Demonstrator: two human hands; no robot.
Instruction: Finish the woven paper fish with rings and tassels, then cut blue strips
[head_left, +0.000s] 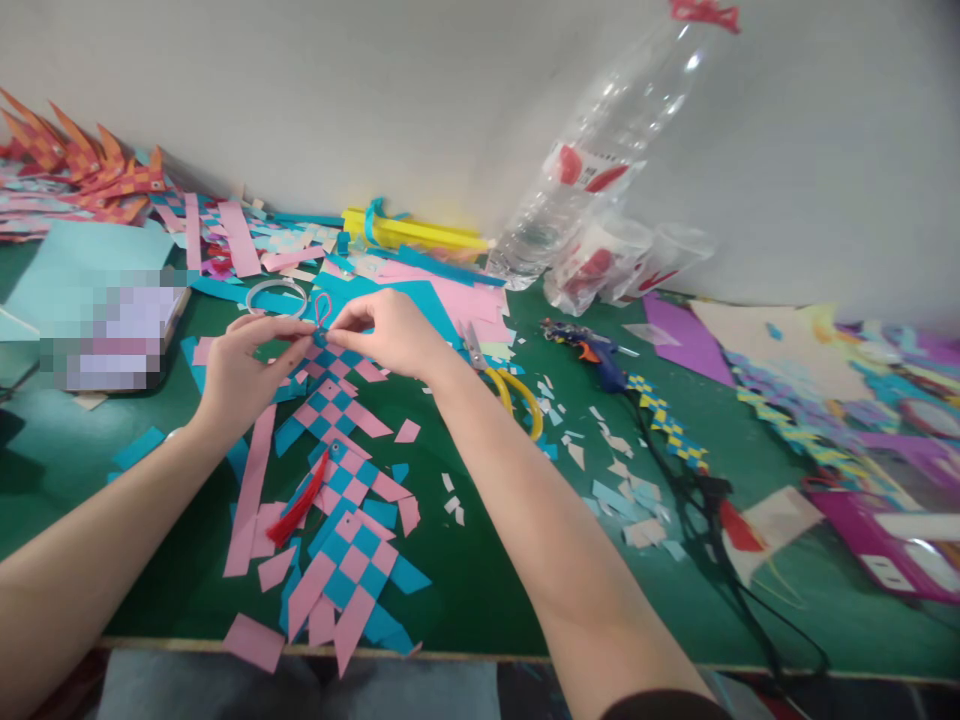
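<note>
My left hand (pixel 244 365) and my right hand (pixel 394 330) meet with fingertips pinched at the top of a pink-and-blue woven paper piece. A thin pink cord loop (pixel 322 308) rises between them; what each fingertip grips there is partly hidden. Toward me lie more checkered woven paper pieces (pixel 349 475), each with a small dark dot and loose strip ends. Across one of them rests a red tassel (pixel 301 500). A roll of clear tape (pixel 277 296) lies just behind my left hand. Yellow-handled scissors (pixel 514 390) lie beside my right wrist.
A glue gun (pixel 596 358) with a black cable lies to the right, near scattered paper scraps (pixel 630 490). A plastic bottle (pixel 592 150) and plastic cups (pixel 600 260) lean by the wall. At left are a phone (pixel 124 335) and orange woven pieces (pixel 112 170).
</note>
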